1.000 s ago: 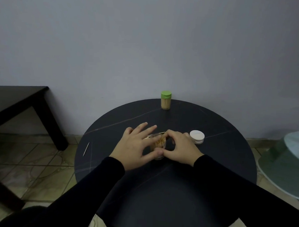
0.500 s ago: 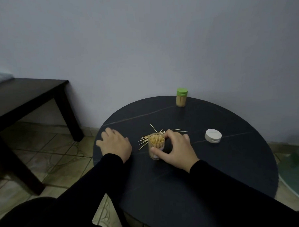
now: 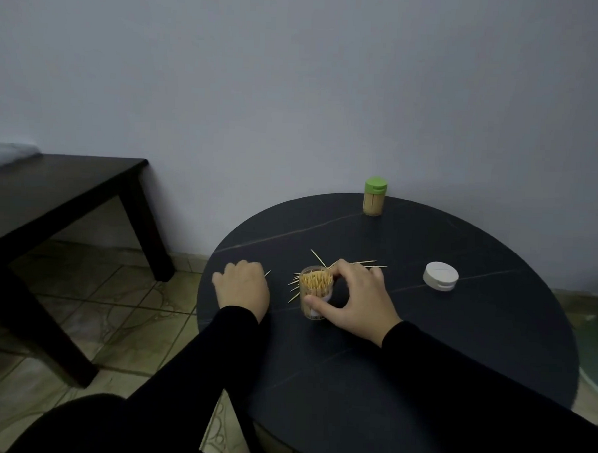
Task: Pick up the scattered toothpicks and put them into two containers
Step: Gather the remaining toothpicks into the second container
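Observation:
A clear open container (image 3: 315, 295) packed with toothpicks stands upright on the round black table (image 3: 457, 336). My right hand (image 3: 356, 304) grips it from the right, thumb in front and fingers behind. Several loose toothpicks (image 3: 364, 263) lie fanned out behind and to the left of it. Near the table's left edge my left hand (image 3: 242, 287) rests knuckles up with its fingers curled, and the tip of a toothpick (image 3: 267, 273) pokes out from its right side. A second container with a green lid (image 3: 374, 197) stands closed at the table's far edge.
A white lid (image 3: 440, 276) lies on the table to the right of my hands. A dark low table (image 3: 69, 189) stands to the left over the tiled floor. A wall rises right behind the round table.
My left hand left the open container and moved left to the table's edge, where a single toothpick lay. My right hand kept its grip on the container. The view swung left.

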